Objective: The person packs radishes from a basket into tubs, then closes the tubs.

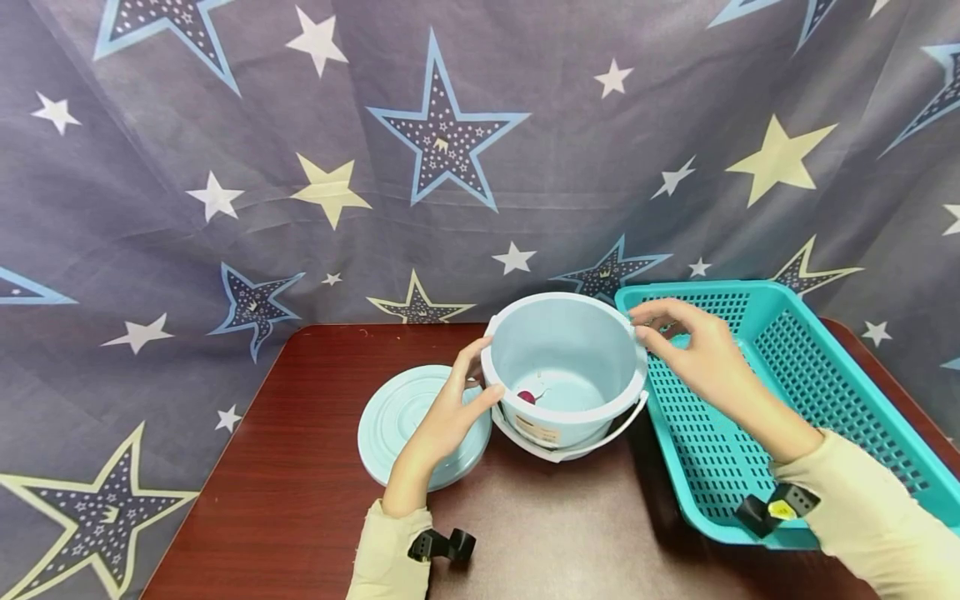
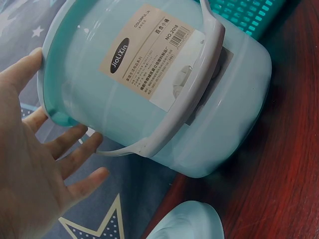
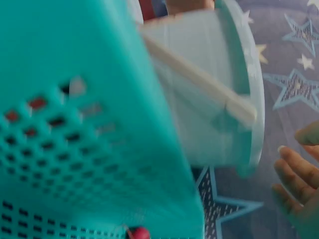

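A pale blue bucket (image 1: 567,417) with a white handle stands with a red radish (image 1: 527,397) inside at its bottom. My left hand (image 1: 450,417) is at the bucket's left rim, thumb in front, other fingers spread loosely beside the wall. In the left wrist view, the thumb touches the rim and a paper label (image 2: 149,57) faces the camera. My right hand (image 1: 693,346) is near the right rim with loosely bent fingers; a gap separates it from the bucket in the right wrist view. A second red radish (image 3: 141,233) shows low in the right wrist view, in the teal basket.
A teal perforated basket (image 1: 817,375) stands right of the bucket, close beside it, under my right forearm. The round pale blue lid (image 1: 390,425) lies on the dark red table (image 1: 285,467) to the left, partly behind my left hand. A star-patterned cloth (image 1: 480,242) hangs behind.
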A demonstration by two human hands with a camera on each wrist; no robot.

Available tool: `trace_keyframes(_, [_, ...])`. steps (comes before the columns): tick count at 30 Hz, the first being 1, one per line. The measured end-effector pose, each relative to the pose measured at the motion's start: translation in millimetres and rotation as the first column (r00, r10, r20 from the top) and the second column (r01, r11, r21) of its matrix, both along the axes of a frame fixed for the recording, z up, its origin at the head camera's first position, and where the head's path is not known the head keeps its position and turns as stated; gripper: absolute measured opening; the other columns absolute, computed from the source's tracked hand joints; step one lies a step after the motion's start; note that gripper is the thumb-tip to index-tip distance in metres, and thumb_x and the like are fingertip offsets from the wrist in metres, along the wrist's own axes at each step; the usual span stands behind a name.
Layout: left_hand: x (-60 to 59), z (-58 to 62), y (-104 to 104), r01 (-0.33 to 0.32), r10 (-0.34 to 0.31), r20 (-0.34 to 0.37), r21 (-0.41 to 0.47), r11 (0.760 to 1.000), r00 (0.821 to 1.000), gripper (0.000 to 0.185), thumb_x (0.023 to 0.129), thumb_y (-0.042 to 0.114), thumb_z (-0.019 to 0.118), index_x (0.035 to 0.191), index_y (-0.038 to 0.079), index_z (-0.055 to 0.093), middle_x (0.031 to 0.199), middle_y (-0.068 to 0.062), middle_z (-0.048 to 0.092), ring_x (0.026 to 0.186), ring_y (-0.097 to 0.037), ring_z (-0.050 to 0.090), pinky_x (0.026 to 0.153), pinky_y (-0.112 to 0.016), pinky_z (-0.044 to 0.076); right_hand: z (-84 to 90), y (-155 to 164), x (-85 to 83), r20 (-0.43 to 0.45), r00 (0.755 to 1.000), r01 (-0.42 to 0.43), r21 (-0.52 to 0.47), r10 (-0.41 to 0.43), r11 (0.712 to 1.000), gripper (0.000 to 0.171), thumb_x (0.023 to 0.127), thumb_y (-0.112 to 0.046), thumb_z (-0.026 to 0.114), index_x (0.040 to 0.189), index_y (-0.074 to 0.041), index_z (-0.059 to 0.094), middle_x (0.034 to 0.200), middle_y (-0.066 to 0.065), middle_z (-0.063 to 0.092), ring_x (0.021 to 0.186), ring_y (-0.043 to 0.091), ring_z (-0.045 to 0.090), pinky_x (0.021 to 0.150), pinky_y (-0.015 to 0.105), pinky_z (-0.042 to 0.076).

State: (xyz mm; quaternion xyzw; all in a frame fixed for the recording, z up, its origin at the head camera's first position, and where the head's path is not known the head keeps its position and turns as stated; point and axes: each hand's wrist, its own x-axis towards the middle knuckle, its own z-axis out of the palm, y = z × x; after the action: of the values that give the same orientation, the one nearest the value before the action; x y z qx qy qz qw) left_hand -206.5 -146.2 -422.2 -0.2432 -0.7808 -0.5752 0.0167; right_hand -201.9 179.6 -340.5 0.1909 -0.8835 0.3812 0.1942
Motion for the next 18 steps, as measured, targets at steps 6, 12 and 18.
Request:
trace_keyframes(6, [1.5,1.1,-3,-0.004,0.004,0.002,-0.009,1.0,1.0,0.063,0.1,0.022,0.059,0.154,0.025,0.028,0.149,-0.007,0.04,0.128,-0.022,0.046,0.104,-0.053,0.033,-8.4,21,-14.1,-0.011,1.0,0.023,0.015,-0.023,1.0,0.021,0.097,-0.018,0.065,0.117,-0.011,0.069,0.105,0.005,0.07,0.088,0.001,0.055,0.073,0.02,0.045])
trace_keyframes(12, [2.0,1.3,-3,-0.005,0.005,0.019,0.002,1.0,1.0,0.062,0.099,0.021,0.059,0.154,0.025,0.029,0.147,-0.007,0.042,0.128,-0.024,0.045,0.104,-0.053,0.032,-18.6,41,-30.2,0.091,0.995,0.029,0.094,-0.037,0.995,0.026,0.099,-0.024,0.062,0.122,-0.011,0.066,0.111,0.009,0.068,0.09,0.016,0.059,0.072,0.025,0.048])
trace_keyframes(18, [0.2,2.3,0,0.006,-0.006,0.049,0.002,1.0,0.999,0.063,0.1,0.017,0.058,0.155,0.022,0.027,0.147,-0.01,0.042,0.129,-0.025,0.044,0.106,-0.055,0.03,-31.1,63,-54.9,0.184,0.982,0.006,0.153,-0.034,0.988,0.031,0.101,-0.027,0.06,0.125,-0.008,0.064,0.112,0.015,0.067,0.094,0.03,0.062,0.069,0.04,0.051])
